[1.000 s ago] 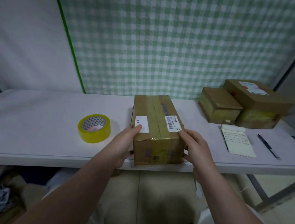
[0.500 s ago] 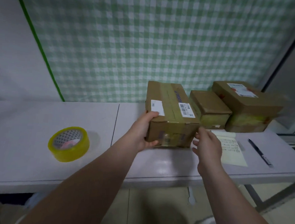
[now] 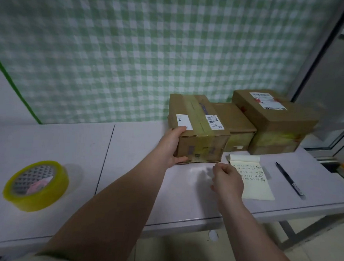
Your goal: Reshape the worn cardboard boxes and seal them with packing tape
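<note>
The taped box (image 3: 198, 129) is gripped at its near left corner by the left hand (image 3: 171, 148), the right hand (image 3: 227, 180) is curled empty nearby, and, set beside two other boxes (image 3: 274, 119) on the table (image 3: 127, 148), it seems finished, so release is called for next.

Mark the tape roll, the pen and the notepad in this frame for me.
tape roll (image 3: 41, 200), head view, yellow outer wall
pen (image 3: 289, 180), head view, middle of barrel
notepad (image 3: 256, 182), head view, written page

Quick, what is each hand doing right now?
Left hand: holding the near left corner of the taped box.
Right hand: fingers curled, holding nothing, clear of the box.
</note>
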A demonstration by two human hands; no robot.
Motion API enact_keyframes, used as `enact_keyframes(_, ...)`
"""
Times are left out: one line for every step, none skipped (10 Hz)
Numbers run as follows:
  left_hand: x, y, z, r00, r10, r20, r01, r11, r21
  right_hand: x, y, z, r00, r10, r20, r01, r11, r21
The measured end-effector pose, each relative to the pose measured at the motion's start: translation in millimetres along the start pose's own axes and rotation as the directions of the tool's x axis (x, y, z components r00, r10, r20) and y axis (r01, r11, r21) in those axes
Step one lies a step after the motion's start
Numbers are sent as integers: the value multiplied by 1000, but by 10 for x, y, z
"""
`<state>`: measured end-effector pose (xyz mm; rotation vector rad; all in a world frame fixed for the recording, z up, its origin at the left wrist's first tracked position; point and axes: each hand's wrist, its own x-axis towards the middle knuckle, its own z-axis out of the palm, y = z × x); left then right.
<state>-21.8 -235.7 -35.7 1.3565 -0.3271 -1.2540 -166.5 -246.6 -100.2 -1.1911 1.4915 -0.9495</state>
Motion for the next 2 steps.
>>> enact_keyframes(-53, 34, -27, 999, 13, -38, -10, 998, 64, -63, -27, -7, 999, 13, 31, -12, 1000, -27)
enact_keyframes(-138, 95, -66, 998, 44, -54, -38, 993, 115, -126, -71, 2, 997, -23, 80, 29, 997, -75)
